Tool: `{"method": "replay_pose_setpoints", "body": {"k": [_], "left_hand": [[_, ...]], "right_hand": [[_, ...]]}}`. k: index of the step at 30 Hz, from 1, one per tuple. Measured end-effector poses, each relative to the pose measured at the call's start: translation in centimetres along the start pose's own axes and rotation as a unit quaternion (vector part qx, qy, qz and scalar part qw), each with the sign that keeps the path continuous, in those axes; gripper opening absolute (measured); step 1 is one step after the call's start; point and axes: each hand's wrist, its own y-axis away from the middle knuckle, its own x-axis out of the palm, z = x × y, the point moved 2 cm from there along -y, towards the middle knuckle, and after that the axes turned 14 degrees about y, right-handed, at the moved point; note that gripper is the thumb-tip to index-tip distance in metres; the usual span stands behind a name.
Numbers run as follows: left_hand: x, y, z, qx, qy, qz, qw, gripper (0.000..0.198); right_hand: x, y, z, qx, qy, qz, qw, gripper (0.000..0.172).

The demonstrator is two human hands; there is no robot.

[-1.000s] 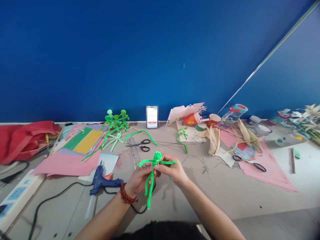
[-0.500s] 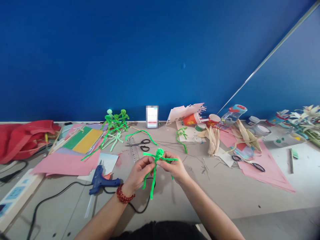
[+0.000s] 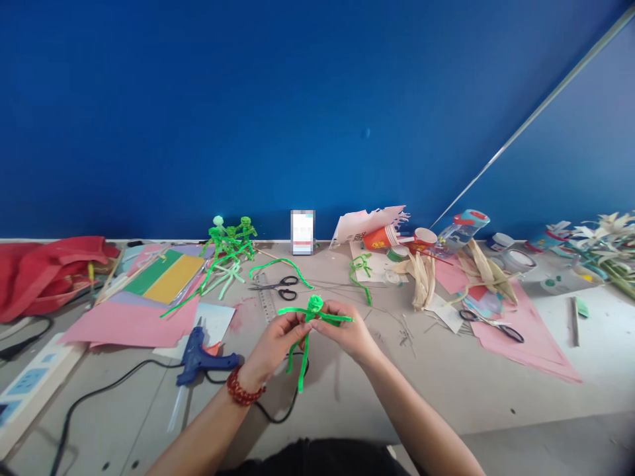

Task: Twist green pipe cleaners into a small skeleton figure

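A bright green pipe-cleaner figure (image 3: 311, 315) with a coiled head, two arms and long legs is held above the table between both hands. My left hand (image 3: 275, 344), with a red bead bracelet on the wrist, pinches the figure's body from the left. My right hand (image 3: 347, 334) pinches it from the right, just under the right arm. The legs hang down between the hands. Both hands have their fingers closed on the figure.
A blue glue gun (image 3: 198, 357) with black cord lies left of my hands. Black scissors (image 3: 278, 286), a ruler (image 3: 266, 301), green pipe-cleaner figures (image 3: 231, 241), coloured paper sheets (image 3: 149, 297), paper cups (image 3: 384, 236), corn husks (image 3: 424, 274), another pair of scissors (image 3: 491, 322) and a red bag (image 3: 44, 274) lie around.
The hands and the figure have risen slightly and moved a little farther from me; the figure's arms have shifted a bit as the fingers work on it.
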Motion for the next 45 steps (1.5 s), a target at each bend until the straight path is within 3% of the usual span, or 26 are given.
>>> {"method": "replay_pose_setpoints", "body": {"k": [4,11,17,22,25,27,29,31,33,39,45], "left_hand": [[-0.2,0.0,0.1,-0.01,0.047,-0.014,0.999,0.028],[0.3,0.0,0.5,-0.046,0.203,0.051,0.977,0.026],[1.2,0.4,1.3,-0.089,0.313,0.092,0.941,0.018],[1.6,0.7,1.1,-0.123,0.327,0.088,0.933,0.017],[1.5,0.5,1.1,-0.117,0.31,0.073,0.941,0.018],[1.3,0.3,1.2,-0.09,0.291,0.042,0.951,0.021],[1.0,0.1,1.4,-0.046,0.261,-0.006,0.964,0.023],[0.8,0.0,1.6,-0.004,0.228,-0.048,0.972,0.023],[0.7,0.0,1.7,0.023,0.214,-0.072,0.974,0.026],[0.8,0.1,1.8,0.04,0.224,-0.093,0.969,0.029],[1.0,0.2,1.7,0.037,0.218,-0.083,0.972,0.029]], "right_hand": [[-0.3,0.4,0.4,-0.007,-0.027,0.04,0.999,0.025],[0.0,0.6,0.5,-0.029,-0.053,0.033,0.998,0.026],[1.0,0.4,-0.6,0.059,-0.204,0.072,0.974,0.036],[1.2,0.1,-1.3,0.082,-0.23,0.093,0.965,0.039],[0.9,-0.1,-1.2,0.03,-0.181,0.054,0.982,0.033],[0.5,0.0,-0.8,-0.034,-0.083,-0.032,0.995,0.025],[0.2,0.4,-0.3,-0.091,0.051,-0.138,0.985,0.014],[0.3,0.9,0.1,-0.124,0.137,-0.196,0.963,0.005],[0.9,1.3,0.1,-0.126,0.139,-0.203,0.961,0.004],[2.8,1.8,-0.4,-0.065,0.006,-0.186,0.98,0.009],[2.9,2.1,-0.3,-0.069,0.027,-0.203,0.976,0.009]]}}
